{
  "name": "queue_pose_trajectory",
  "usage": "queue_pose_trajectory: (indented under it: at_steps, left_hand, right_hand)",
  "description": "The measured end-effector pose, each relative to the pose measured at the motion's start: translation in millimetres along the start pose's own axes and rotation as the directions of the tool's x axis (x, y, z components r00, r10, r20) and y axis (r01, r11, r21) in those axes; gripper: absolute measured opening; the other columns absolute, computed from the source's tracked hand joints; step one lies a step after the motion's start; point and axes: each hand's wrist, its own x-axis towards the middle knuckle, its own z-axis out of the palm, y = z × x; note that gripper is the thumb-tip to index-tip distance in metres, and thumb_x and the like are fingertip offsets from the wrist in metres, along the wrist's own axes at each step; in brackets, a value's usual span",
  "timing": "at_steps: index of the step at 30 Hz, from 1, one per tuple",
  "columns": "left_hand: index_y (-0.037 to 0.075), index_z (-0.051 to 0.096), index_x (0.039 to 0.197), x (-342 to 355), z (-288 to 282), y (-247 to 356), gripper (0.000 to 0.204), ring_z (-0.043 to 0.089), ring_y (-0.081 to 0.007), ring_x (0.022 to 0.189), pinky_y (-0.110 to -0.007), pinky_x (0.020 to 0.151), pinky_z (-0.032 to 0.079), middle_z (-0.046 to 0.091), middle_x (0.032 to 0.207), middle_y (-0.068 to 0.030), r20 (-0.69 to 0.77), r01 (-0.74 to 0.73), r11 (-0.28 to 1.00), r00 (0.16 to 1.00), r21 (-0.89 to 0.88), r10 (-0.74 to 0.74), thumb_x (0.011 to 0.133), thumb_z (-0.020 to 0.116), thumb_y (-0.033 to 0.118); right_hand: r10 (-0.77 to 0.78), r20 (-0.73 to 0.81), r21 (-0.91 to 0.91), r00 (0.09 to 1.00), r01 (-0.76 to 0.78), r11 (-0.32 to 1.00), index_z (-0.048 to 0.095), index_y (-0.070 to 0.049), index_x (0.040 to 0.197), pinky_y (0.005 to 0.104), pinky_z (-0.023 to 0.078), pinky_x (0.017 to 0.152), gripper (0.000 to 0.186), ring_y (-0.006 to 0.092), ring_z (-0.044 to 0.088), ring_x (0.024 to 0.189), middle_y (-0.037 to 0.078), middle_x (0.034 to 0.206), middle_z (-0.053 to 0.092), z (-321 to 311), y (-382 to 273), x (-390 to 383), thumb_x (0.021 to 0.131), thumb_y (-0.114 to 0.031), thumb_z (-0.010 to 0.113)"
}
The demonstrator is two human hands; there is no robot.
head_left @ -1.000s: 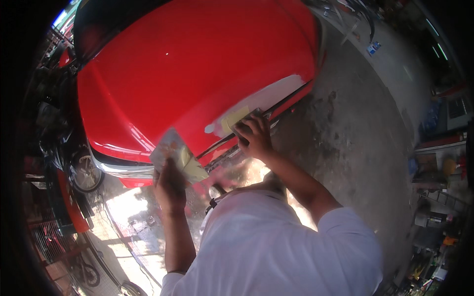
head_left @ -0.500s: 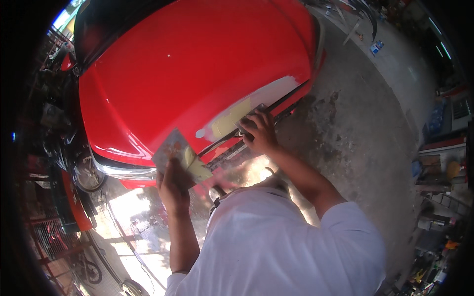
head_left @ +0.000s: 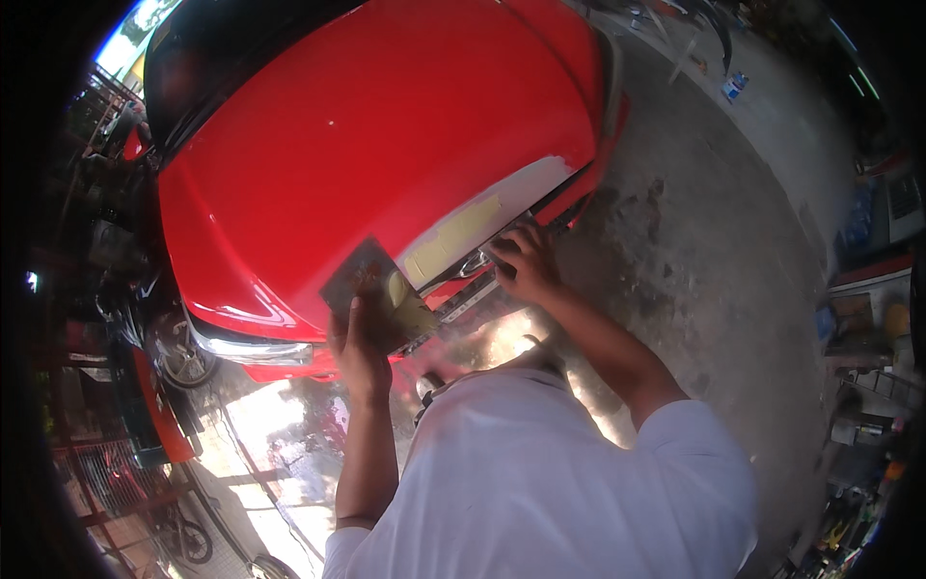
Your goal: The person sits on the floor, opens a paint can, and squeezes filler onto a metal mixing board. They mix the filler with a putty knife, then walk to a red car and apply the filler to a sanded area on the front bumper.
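Note:
A red car hood [head_left: 376,116] fills the upper middle, its front edge toward me. Along that edge runs a grey patch [head_left: 535,183] with pale yellow filler [head_left: 453,236] spread over part of it. My left hand [head_left: 362,343] is closed on a flat, dark square mixing board [head_left: 371,280] that carries a smear of yellow filler [head_left: 410,307]. In my closed right hand [head_left: 529,265] is a thin, dark spreader [head_left: 518,225], mostly hidden by the fingers, held at the hood's front edge just right of the yellow area.
Below the hood edge lies the car's front grille [head_left: 473,301], with a headlight [head_left: 256,343] to the left. A motorcycle wheel [head_left: 183,352] stands at the left. Grey concrete floor [head_left: 704,289] stretches right, toward a blue-and-white container [head_left: 735,87] and cluttered shelves [head_left: 868,386].
Both hands have shifted slightly right against the view, the board with the left one. The spreader has moved off the yellow filler toward the hood's front edge.

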Motion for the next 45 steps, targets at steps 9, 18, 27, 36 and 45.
queue_pose_trajectory:
  at_steps: [9, 18, 27, 36, 45]
  left_hand:
    - [-0.007, 0.060, 0.132, 3.9, 33.8, -27.4, 0.035, 0.063, -0.0133, 0.106, -0.029, 0.094, 0.049, 0.072, 0.118, -0.0093, 0.328, -0.292, 0.871, 0.931, 0.395, 0.163, 0.109, 0.058, 0.019]
    - [-0.004, 0.062, 0.130, 19.2, 62.4, 19.5, 0.029, 0.065, -0.0165, 0.107, -0.030, 0.094, 0.052, 0.070, 0.121, -0.0104, 0.194, -0.454, 0.867, 0.887, 0.206, 0.419, 0.109, 0.056, 0.016]
    - [-0.002, 0.062, 0.132, 4.3, 45.6, -6.8, 0.030, 0.067, -0.0153, 0.105, -0.029, 0.090, 0.053, 0.070, 0.122, -0.0084, 0.154, -0.184, 0.955, 0.977, 0.233, 0.151, 0.108, 0.059, 0.016]
    - [-0.003, 0.058, 0.139, -1.5, 22.0, -22.0, 0.035, 0.065, -0.0198, 0.117, -0.034, 0.100, 0.051, 0.067, 0.133, -0.0122, -0.006, -0.141, 0.981, 0.990, 0.136, 0.143, 0.108, 0.055, 0.012]
    - [-0.003, 0.059, 0.137, -17.9, 65.3, -37.7, 0.034, 0.066, -0.0212, 0.116, -0.034, 0.098, 0.052, 0.068, 0.128, -0.0119, -0.067, -0.147, 0.982, 0.986, 0.117, 0.155, 0.107, 0.056, 0.012]
  right_hand:
    - [-0.136, 0.060, 0.383, 0.989, 0.103, 0.918, 0.076, -0.017, 0.122, 0.0525, 0.039, 0.108, 0.048, 0.0332, 0.051, 0.130, 0.007, 0.130, 0.058, -116.2, -116.3, 42.2, 0.074, -0.020, 0.078]
    - [0.476, 0.716, 0.692, 0.510, -0.430, -0.580, 0.064, -0.014, 0.138, 0.0428, 0.050, 0.094, 0.051, 0.0203, 0.063, 0.119, 0.007, 0.124, 0.070, -27.9, -27.4, -16.5, 0.091, -0.033, 0.068]
    - [0.066, -0.075, 0.006, 0.995, -0.066, 0.998, 0.076, -0.019, 0.117, 0.0584, 0.036, 0.107, 0.044, 0.0304, 0.046, 0.133, 0.005, 0.127, 0.057, -2.5, 24.7, 49.3, 0.074, -0.030, 0.079]
    - [0.052, -0.126, 0.012, 0.991, -0.051, 0.999, 0.076, -0.018, 0.118, 0.0570, 0.036, 0.110, 0.047, 0.0332, 0.047, 0.131, 0.006, 0.126, 0.057, -32.2, 64.0, 48.6, 0.071, -0.026, 0.081]
    - [0.028, -0.074, 0.045, 0.997, -0.025, 0.999, 0.076, -0.017, 0.117, 0.0570, 0.034, 0.110, 0.047, 0.0329, 0.045, 0.132, 0.005, 0.127, 0.057, -28.8, 99.5, 14.0, 0.072, -0.029, 0.080]
